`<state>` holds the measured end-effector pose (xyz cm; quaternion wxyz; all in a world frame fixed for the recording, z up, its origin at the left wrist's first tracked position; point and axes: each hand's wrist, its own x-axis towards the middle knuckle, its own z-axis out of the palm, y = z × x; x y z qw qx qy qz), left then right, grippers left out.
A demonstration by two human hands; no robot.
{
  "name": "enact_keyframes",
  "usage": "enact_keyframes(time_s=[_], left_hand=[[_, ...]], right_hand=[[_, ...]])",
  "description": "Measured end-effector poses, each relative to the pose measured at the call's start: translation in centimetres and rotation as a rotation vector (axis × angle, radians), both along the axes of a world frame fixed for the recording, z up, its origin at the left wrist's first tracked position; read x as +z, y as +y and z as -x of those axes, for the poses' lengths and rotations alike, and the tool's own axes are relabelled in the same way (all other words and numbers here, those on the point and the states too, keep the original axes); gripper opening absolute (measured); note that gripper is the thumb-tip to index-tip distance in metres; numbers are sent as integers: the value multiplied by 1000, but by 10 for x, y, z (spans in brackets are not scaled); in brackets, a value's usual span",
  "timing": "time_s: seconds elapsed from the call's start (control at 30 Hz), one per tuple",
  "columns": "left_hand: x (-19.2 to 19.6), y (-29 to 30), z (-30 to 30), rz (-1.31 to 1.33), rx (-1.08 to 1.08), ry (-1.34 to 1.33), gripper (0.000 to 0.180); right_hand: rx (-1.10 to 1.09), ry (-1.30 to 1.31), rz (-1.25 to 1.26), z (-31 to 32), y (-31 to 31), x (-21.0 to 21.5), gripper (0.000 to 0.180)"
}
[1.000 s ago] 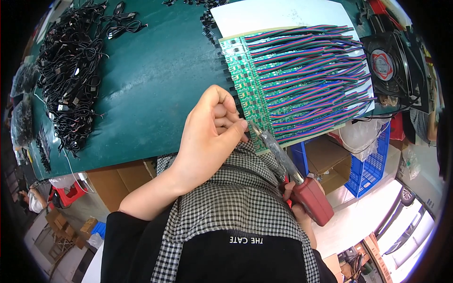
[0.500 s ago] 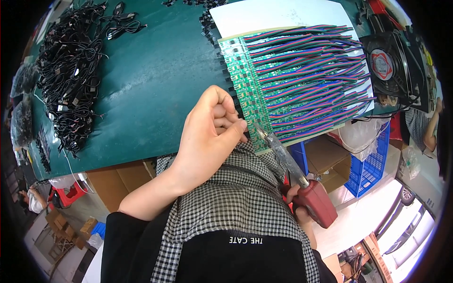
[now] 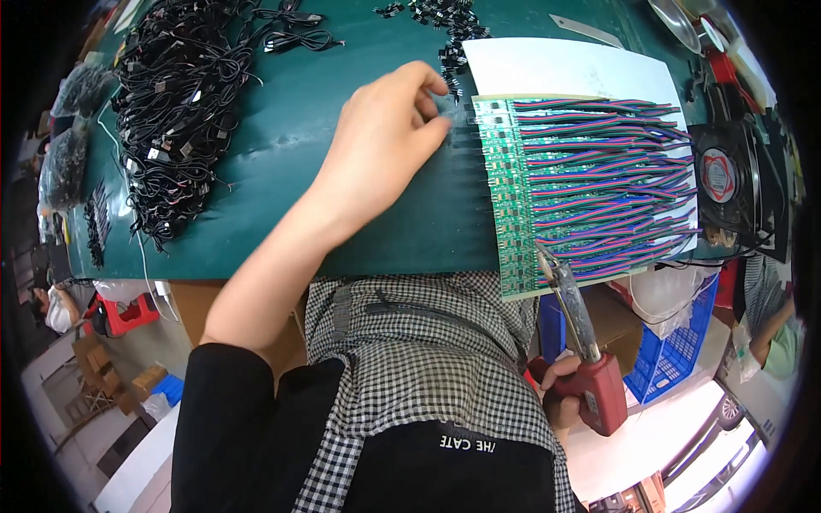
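Observation:
My left hand point(image 3: 380, 145) reaches over the green mat point(image 3: 282, 214), its fingertips pinched together at the top left corner of a green circuit board point(image 3: 513, 214). I cannot see anything between the fingers. Many red, blue and green wires point(image 3: 607, 179) run from the board to the right, over a white sheet point(image 3: 564, 68). My right hand point(image 3: 560, 398) is low by my lap, gripping a red-handled soldering iron point(image 3: 594, 385). The iron's tip points up at the board's near edge.
A heap of black cables point(image 3: 180, 111) lies at the left of the mat, and small black parts point(image 3: 445, 34) are scattered at the top. A black fan point(image 3: 727, 179) stands right of the board. A blue crate point(image 3: 676, 350) sits below the table; another person's arm point(image 3: 770, 325) is at the right edge.
My left hand has moved from the board's near end up to its far left corner. The soldering iron's tip has stayed near the board's near edge.

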<state>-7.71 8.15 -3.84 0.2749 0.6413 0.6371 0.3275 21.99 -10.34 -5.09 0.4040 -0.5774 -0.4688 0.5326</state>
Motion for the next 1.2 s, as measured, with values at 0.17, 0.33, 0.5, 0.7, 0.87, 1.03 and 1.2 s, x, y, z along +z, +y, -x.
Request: enact_keyframes(time_s=[0.17,0.33,0.5,0.7,0.87,1.03,1.2], left_hand=[[-9,25,1,-50,-2,264,14],[-2,26,6,-75,-65,315,11],[-1,11,27,43,-15,76,11],[-5,18,10,4,-123,126,20],[-10,19,15,-146,-175,283,17],[11,-1,13,91,-119,-193,10],[18,-54,-6,466,31,-865,9]], right_hand=[[-49,29,-49,10,4,4,68],[-68,-23,-73,9,6,6,65],[-79,-44,-84,5,7,0,65],[-48,160,-29,1,1,-1,72],[-130,22,-82,17,8,3,65],[-104,-70,-117,9,9,3,65],[17,-128,-155,5,11,3,56]])
